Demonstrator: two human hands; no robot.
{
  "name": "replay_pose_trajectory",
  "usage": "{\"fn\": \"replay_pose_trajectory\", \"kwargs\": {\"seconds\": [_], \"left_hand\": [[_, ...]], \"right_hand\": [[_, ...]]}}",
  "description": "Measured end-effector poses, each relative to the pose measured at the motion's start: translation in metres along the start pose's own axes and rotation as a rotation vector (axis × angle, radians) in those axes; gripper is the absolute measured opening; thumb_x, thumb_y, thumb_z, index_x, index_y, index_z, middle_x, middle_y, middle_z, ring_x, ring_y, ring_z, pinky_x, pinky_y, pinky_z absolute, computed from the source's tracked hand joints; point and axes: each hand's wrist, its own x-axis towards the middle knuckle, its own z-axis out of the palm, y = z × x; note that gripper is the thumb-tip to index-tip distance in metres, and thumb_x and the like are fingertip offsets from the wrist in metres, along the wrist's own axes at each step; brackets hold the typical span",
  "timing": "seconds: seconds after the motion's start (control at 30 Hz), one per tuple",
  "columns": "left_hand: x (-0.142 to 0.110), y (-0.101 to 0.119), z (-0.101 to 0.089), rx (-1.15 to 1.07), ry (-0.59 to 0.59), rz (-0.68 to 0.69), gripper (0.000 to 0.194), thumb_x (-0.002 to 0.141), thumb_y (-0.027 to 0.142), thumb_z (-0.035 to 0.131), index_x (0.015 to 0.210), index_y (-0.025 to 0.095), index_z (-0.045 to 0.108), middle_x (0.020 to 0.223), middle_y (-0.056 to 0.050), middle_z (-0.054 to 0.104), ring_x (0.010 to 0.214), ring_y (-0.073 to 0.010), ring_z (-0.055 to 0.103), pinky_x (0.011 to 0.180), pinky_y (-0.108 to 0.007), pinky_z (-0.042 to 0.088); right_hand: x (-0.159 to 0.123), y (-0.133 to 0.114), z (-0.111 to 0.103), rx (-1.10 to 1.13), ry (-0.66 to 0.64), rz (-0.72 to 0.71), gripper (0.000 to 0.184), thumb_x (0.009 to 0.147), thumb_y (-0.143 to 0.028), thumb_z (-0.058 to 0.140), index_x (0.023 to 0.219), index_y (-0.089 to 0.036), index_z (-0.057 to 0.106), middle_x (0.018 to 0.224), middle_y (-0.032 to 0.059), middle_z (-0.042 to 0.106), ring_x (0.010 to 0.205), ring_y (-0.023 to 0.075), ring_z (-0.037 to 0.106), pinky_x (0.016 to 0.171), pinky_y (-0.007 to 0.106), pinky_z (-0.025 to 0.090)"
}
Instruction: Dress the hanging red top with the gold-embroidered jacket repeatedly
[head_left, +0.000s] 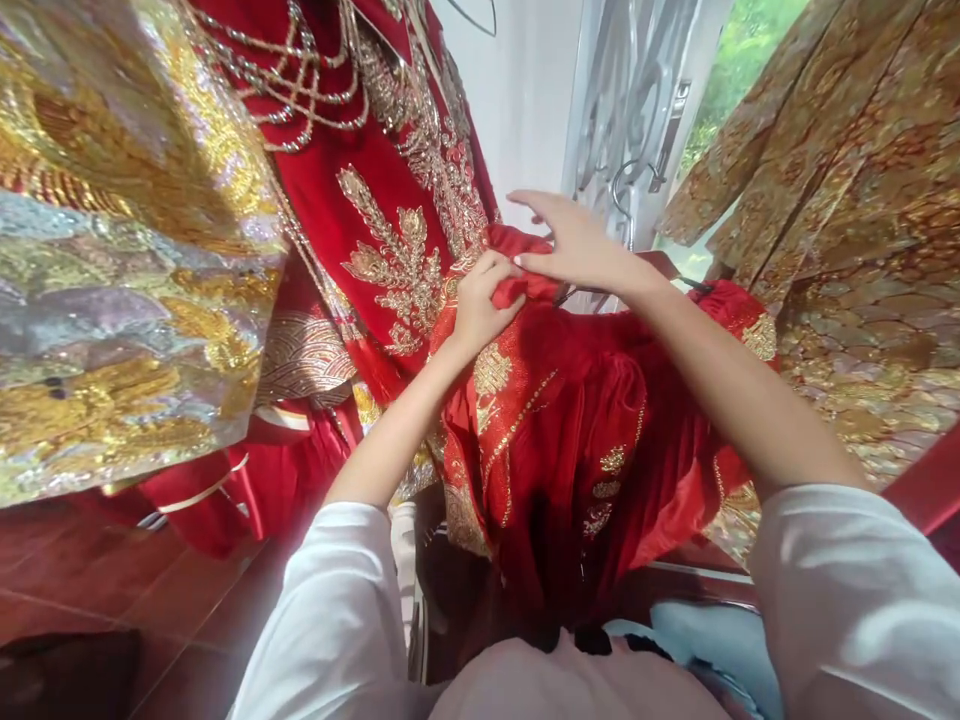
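Note:
A red garment with gold embroidery (577, 430) hangs bunched in front of me. My left hand (480, 300) is closed, pinching the red cloth at its top edge. My right hand (574, 240) rests on the same top edge right beside it, thumb and forefinger pinching the cloth while the other fingers stretch out. Both forearms reach up from white sleeves.
A red robe with gold leaf embroidery and bead chains (390, 170) hangs behind. A gold brocade garment (127, 250) hangs at left, another (862, 220) at right. A white metal window grille (637, 90) with a hook stands ahead. Red floor tiles (97, 600) lie below.

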Motion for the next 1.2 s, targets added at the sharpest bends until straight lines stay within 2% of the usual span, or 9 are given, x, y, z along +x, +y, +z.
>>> {"fn": "replay_pose_trajectory", "kwargs": {"seconds": [0.13,0.2,0.37,0.43,0.57,0.73,0.93,1.07,1.2], "left_hand": [[-0.017,0.018,-0.033,-0.097,-0.156,-0.022,0.030,0.074,0.017,0.066,0.104,0.018,0.063,0.100,-0.004,0.064,0.096,-0.0190,0.059,0.090,-0.036,0.047],[-0.025,0.027,-0.061,-0.105,-0.217,-0.108,0.043,0.075,0.024,0.069,0.116,0.019,0.059,0.108,-0.005,0.065,0.101,-0.0200,0.060,0.094,-0.038,0.046],[-0.046,0.076,-0.106,0.112,0.034,-0.332,0.033,0.082,0.030,0.063,0.113,0.018,0.060,0.111,-0.006,0.065,0.105,-0.0231,0.060,0.098,-0.039,0.045],[-0.058,0.097,-0.093,0.122,0.007,-0.315,0.037,0.083,0.029,0.061,0.117,0.016,0.057,0.112,-0.009,0.064,0.104,-0.0237,0.060,0.096,-0.039,0.046],[-0.065,0.111,-0.053,-0.082,-0.422,-0.341,0.045,0.081,0.041,0.063,0.119,0.017,0.058,0.086,-0.006,0.067,0.076,-0.0196,0.063,0.069,-0.034,0.053],[-0.015,0.070,-0.039,-0.143,-0.051,-0.355,0.027,0.080,0.032,0.065,0.104,0.020,0.063,0.092,-0.005,0.066,0.084,-0.0174,0.062,0.074,-0.031,0.051],[0.023,0.007,0.002,-0.493,-0.380,-0.514,0.019,0.066,0.013,0.069,0.084,0.012,0.067,0.082,-0.008,0.068,0.079,-0.0213,0.063,0.074,-0.037,0.054],[0.017,0.001,0.013,-0.491,-0.245,-0.552,0.017,0.060,0.017,0.074,0.074,0.013,0.066,0.075,-0.005,0.067,0.075,-0.0196,0.062,0.073,-0.037,0.055],[0.019,0.005,0.015,-0.440,-0.214,-0.544,0.018,0.058,0.018,0.074,0.071,0.012,0.065,0.073,-0.006,0.065,0.073,-0.0196,0.061,0.071,-0.037,0.054]], "right_hand": [[0.012,0.011,0.013,-0.145,-0.220,0.102,0.032,0.083,-0.024,0.050,0.108,-0.010,0.065,0.092,0.0114,0.065,0.088,0.0249,0.059,0.074,0.034,0.043],[0.010,0.009,0.022,-0.218,-0.177,0.153,0.029,0.085,-0.019,0.046,0.104,-0.010,0.065,0.093,0.0129,0.064,0.088,0.0252,0.060,0.072,0.035,0.043],[0.001,-0.004,0.030,-0.270,0.053,0.281,0.036,0.091,-0.011,0.034,0.114,-0.015,0.060,0.105,0.0150,0.060,0.096,0.0269,0.059,0.075,0.036,0.041],[0.002,-0.006,0.030,-0.282,0.083,0.283,0.037,0.091,-0.009,0.030,0.114,-0.016,0.059,0.106,0.0156,0.060,0.096,0.0276,0.059,0.074,0.036,0.040],[0.004,-0.002,0.030,-0.237,0.038,0.297,0.034,0.090,-0.011,0.031,0.104,-0.016,0.062,0.105,0.0158,0.060,0.094,0.0275,0.059,0.071,0.035,0.039],[0.001,0.010,0.037,-0.158,0.085,0.250,0.027,0.090,-0.020,0.040,0.102,-0.017,0.064,0.105,0.0150,0.060,0.095,0.0281,0.057,0.070,0.035,0.040],[0.014,0.019,0.029,-0.158,0.060,0.153,0.022,0.082,-0.023,0.053,0.099,-0.015,0.066,0.099,0.0113,0.062,0.091,0.0245,0.057,0.070,0.032,0.042],[-0.008,0.020,-0.006,-0.137,0.007,0.077,0.022,0.085,-0.026,0.051,0.097,-0.018,0.067,0.094,0.0095,0.065,0.093,0.0235,0.057,0.078,0.033,0.041],[-0.083,0.031,-0.015,-0.255,0.120,0.186,0.031,0.091,-0.031,0.039,0.096,-0.018,0.067,0.087,0.0107,0.065,0.092,0.0254,0.057,0.076,0.036,0.040]]}}
